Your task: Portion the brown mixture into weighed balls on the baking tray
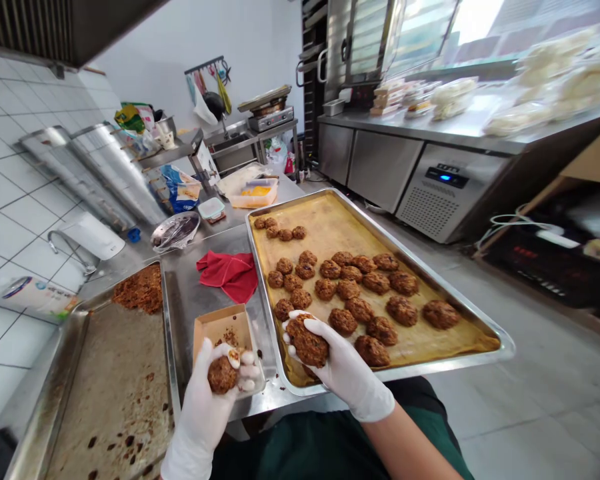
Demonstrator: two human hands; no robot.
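**A round of shaping by hand**

The two hands are well apart from each other, each gloved and busy. At lower left of the frame, the left hand (206,403) cups a ball (222,376), fingers curled around it; a pale, brown-edged spot (233,359) shows beside it, and I can't tell whether it's food or a smeared glove. Near the centre, the right hand (343,365) is closed around a bigger patty (307,341), held over the near left corner of the big tray (505,348).

I'd say the step in hand is shaping. The next move seems to call for gentle, even pressure, since the mix looks soft enough to crumble.

That big tray, filling the right of centre, is lined with paper (325,220) and carries small balls (285,265) toward its left and larger patties (404,282) toward its right. The old tray (97,360) at far left holds a heap of mince (139,288) at its upper end, with scraps below. Between the trays, on the metal surface (187,267), a box (220,316) holds crumbs (227,337), partly hidden by the left hand. Further up, a tub (250,202) holds something orange, and a bowl (157,245) has dark contents.
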